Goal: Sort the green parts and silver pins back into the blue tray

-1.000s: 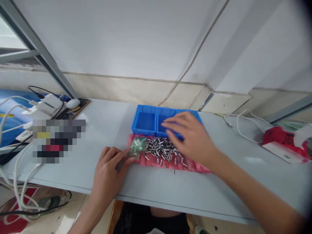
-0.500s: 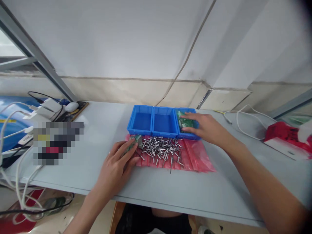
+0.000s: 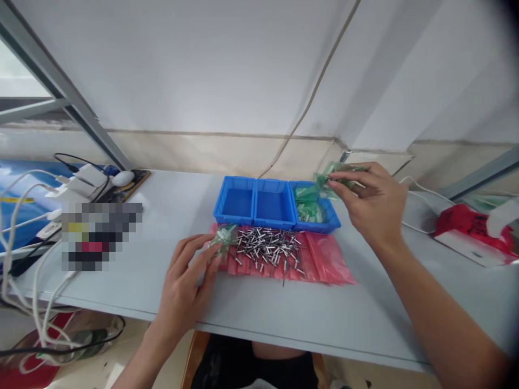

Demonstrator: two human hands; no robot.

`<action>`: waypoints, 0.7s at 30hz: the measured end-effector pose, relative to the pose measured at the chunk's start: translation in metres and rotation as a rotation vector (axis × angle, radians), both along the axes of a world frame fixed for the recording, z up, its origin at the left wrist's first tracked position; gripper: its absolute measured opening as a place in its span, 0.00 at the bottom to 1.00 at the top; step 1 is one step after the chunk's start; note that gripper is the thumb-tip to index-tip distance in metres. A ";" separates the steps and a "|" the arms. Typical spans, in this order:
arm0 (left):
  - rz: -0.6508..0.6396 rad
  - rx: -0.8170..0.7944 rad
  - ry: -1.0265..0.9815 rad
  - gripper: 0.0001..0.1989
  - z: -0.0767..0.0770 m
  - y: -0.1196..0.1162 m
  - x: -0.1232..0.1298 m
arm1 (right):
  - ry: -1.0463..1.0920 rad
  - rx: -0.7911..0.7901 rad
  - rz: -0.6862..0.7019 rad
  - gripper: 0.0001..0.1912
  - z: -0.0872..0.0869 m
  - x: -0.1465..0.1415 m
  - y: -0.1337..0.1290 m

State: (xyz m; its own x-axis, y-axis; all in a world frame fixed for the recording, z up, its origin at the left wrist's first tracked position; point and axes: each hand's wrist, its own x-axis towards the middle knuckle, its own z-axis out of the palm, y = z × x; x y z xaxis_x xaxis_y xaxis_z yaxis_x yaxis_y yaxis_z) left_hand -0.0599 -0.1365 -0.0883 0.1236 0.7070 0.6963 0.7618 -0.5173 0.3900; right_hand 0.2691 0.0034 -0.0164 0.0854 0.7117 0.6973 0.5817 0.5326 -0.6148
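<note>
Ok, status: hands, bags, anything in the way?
Right hand pinching a green bag beside the right blue bin. Left hand touching a second green bag. Loose metal rivets on red plastic between left hand and bin.

Free space and obstructions on the surface (image 3: 182, 200): a broad lane runs left of the blue bins, bounded by chargers (image 3: 91, 181) and cables on the far left. The left bin (image 3: 233, 222) and middle bin (image 3: 274, 223) admit entry from above. Over the right bin (image 3: 320, 227), the right hand (image 3: 373, 200) and its green packet (image 3: 330, 181) obstruct the far right corner. In front, loose rivets (image 3: 265, 248) block a low approach; the left hand (image 3: 188, 281) stands beside them. The wall (image 3: 223, 70) limits reach behind.
</note>
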 end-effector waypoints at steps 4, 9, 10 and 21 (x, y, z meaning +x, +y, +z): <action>-0.057 -0.176 -0.439 0.13 0.024 0.000 0.023 | 0.200 -0.123 0.245 0.07 0.007 -0.033 -0.030; -0.339 -0.539 -0.903 0.27 0.037 0.018 0.057 | 0.204 -0.332 0.414 0.05 -0.006 -0.067 -0.059; -0.361 -0.584 -0.934 0.25 0.035 0.019 0.061 | 0.205 -0.350 0.432 0.05 -0.009 -0.070 -0.063; -0.083 -0.573 -0.769 0.17 0.013 -0.018 0.044 | -0.052 -0.464 0.615 0.20 -0.028 -0.077 -0.084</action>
